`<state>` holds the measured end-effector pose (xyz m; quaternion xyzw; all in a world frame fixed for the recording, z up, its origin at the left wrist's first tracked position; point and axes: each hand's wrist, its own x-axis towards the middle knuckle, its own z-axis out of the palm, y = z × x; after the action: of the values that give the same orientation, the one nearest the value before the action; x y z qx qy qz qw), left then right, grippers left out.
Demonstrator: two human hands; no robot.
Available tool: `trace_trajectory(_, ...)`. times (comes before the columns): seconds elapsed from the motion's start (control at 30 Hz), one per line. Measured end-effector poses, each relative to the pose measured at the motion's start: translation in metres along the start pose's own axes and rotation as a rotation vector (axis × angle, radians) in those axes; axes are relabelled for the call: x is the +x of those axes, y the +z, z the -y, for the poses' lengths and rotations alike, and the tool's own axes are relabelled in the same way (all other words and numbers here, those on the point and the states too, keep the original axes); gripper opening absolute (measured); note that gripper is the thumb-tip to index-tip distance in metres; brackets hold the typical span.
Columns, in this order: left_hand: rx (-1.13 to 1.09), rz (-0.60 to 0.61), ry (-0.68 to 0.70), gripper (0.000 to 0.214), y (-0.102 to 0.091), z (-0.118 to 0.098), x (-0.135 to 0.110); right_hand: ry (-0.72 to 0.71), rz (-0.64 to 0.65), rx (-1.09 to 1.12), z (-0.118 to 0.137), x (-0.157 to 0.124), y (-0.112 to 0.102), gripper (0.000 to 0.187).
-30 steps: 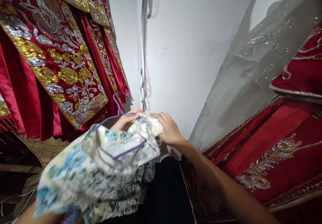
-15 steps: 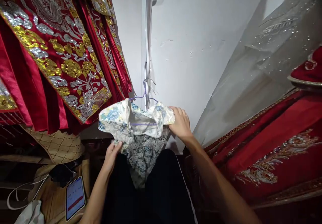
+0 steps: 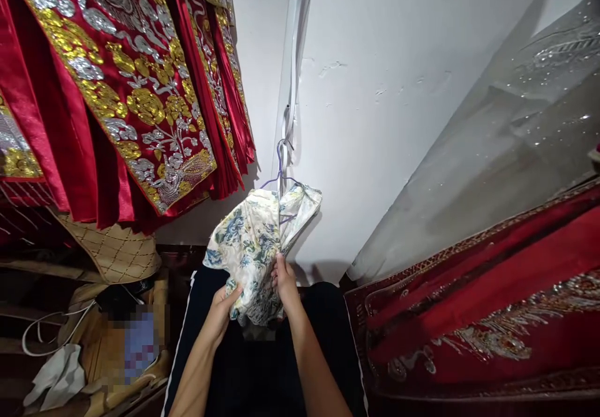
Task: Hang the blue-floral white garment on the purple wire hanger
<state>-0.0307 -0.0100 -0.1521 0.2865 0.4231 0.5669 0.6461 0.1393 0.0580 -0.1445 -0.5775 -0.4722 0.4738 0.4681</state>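
A white blouse with a blue and yellow floral print [image 3: 253, 229] hangs from a thin purple clothes hanger [image 3: 280, 160], its hook up by a white strip on the wall. The blouse is turned at an angle, one sleeve towards the left. My left hand [image 3: 222, 307] pinches the fabric at the lower left, thumb on top. My right hand [image 3: 285, 279] is closed on the front edge below the neckline; some of its fingers are behind the cloth. The lower part of the blouse bunches between both hands, above my dark trousers.
Red garments with gold and silver embroidery [image 3: 145, 104] hang at the left. A sheer sparkly fabric [image 3: 469, 148] and a red beaded garment [image 3: 469, 292] are at the right. A wooden stool [image 3: 100, 354] holds a blurred phone-like item, a white cable and crumpled paper.
My right hand has left the right shoulder of the blouse and now grips its front edge lower down. The blouse has turned on its hanger. My left hand still holds the lower left.
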Motion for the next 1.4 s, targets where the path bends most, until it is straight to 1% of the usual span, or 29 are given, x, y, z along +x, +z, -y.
trace_trajectory(0.1, -0.02, 0.078, -0.089, 0.04, -0.002, -0.002, -0.006, 0.085, 0.033, -0.037, 0.0, 0.008, -0.001, 0.045)
trace_trajectory(0.17, -0.039, 0.095, -0.116, 0.04, -0.004, -0.004, -0.007, 0.121, 0.082, -0.04, -0.007, 0.008, -0.004, 0.043)
trace_trajectory(0.23, -0.03, 0.075, -0.097, 0.04, -0.007, -0.004, -0.005, 0.15, 0.116, -0.031, -0.016, 0.005, -0.007, 0.042)
trace_trajectory(0.27, -0.01, 0.034, -0.051, 0.039, -0.01, -0.004, -0.003, 0.165, 0.132, -0.026, -0.021, 0.003, -0.009, 0.041)
trace_trajectory(0.3, 0.026, -0.047, 0.028, 0.038, -0.012, -0.003, -0.002, 0.177, 0.144, -0.02, -0.025, 0.001, -0.012, 0.04)
trace_trajectory(0.33, 0.082, -0.181, 0.138, 0.036, -0.015, -0.001, 0.0, 0.185, 0.155, -0.014, -0.028, 0.0, -0.016, 0.039)
trace_trajectory(0.4, 0.273, -0.531, 0.405, 0.032, -0.016, 0.006, 0.002, 0.192, 0.166, 0.0, -0.032, -0.002, -0.022, 0.037)
trace_trajectory(0.43, 0.398, -0.67, 0.525, 0.031, -0.014, 0.01, 0.003, 0.187, 0.164, 0.008, -0.033, -0.003, -0.024, 0.037)
trace_trajectory(0.47, 0.53, -0.734, 0.615, 0.033, -0.011, 0.016, 0.002, 0.177, 0.16, 0.015, -0.034, -0.004, -0.025, 0.038)
trace_trajectory(0.5, 0.653, -0.711, 0.67, 0.034, -0.005, 0.023, 0.002, 0.159, 0.155, 0.024, -0.034, -0.006, -0.025, 0.04)
trace_trajectory(0.53, 0.754, -0.615, 0.691, 0.035, 0.002, 0.03, 0.003, 0.129, 0.156, 0.034, -0.034, -0.008, -0.024, 0.042)
trace_trajectory(0.6, 0.864, -0.345, 0.644, 0.034, 0.019, 0.046, 0.006, 0.042, 0.158, 0.063, -0.034, -0.015, -0.018, 0.046)
trace_trajectory(0.63, 0.876, -0.239, 0.604, 0.034, 0.028, 0.053, 0.008, -0.005, 0.158, 0.075, -0.033, -0.019, -0.015, 0.048)
trace_trajectory(0.67, 0.868, -0.164, 0.563, 0.035, 0.035, 0.06, 0.012, -0.044, 0.153, 0.082, -0.032, -0.023, -0.011, 0.05)
trace_trajectory(0.7, 0.848, -0.121, 0.532, 0.035, 0.041, 0.066, 0.015, -0.072, 0.145, 0.082, -0.031, -0.027, -0.009, 0.051)
trace_trajectory(0.77, 0.808, -0.094, 0.501, 0.031, 0.047, 0.072, 0.021, -0.093, 0.141, 0.072, -0.027, -0.034, -0.006, 0.053)
trace_trajectory(0.83, 0.799, -0.084, 0.493, 0.022, 0.048, 0.074, 0.023, -0.08, 0.188, 0.082, -0.023, -0.038, -0.007, 0.052)
trace_trajectory(0.93, 0.797, -0.056, 0.496, 0.019, 0.043, 0.069, 0.02, -0.003, 0.321, 0.124, -0.015, -0.043, -0.012, 0.047)
trace_trajectory(0.97, 0.797, -0.048, 0.497, 0.018, 0.041, 0.066, 0.018, 0.026, 0.351, 0.13, -0.011, -0.044, -0.014, 0.045)
trace_trajectory(1.03, 0.813, -0.048, 0.506, 0.013, 0.038, 0.062, 0.014, 0.07, 0.373, 0.123, 0.001, -0.042, -0.017, 0.04)
trace_trajectory(1.1, 0.852, -0.055, 0.513, 0.009, 0.035, 0.058, 0.012, 0.096, 0.363, 0.108, 0.022, -0.034, -0.021, 0.034)
trace_trajectory(1.13, 0.871, -0.061, 0.512, 0.011, 0.033, 0.056, 0.011, 0.099, 0.356, 0.106, 0.036, -0.027, -0.023, 0.033)
trace_trajectory(1.2, 0.896, -0.07, 0.496, 0.016, 0.032, 0.053, 0.011, 0.083, 0.337, 0.112, 0.072, -0.007, -0.028, 0.03)
trace_trajectory(1.3, 0.901, -0.057, 0.459, 0.02, 0.036, 0.048, 0.01, 0.008, 0.303, 0.151, 0.137, 0.023, -0.039, 0.025)
trace_trajectory(1.37, 0.889, -0.027, 0.44, 0.022, 0.042, 0.048, 0.009, -0.097, 0.294, 0.223, 0.176, 0.033, -0.046, 0.021)
trace_trajectory(1.4, 0.878, -0.009, 0.43, 0.022, 0.046, 0.05, 0.007, -0.142, 0.268, 0.258, 0.19, 0.034, -0.049, 0.021)
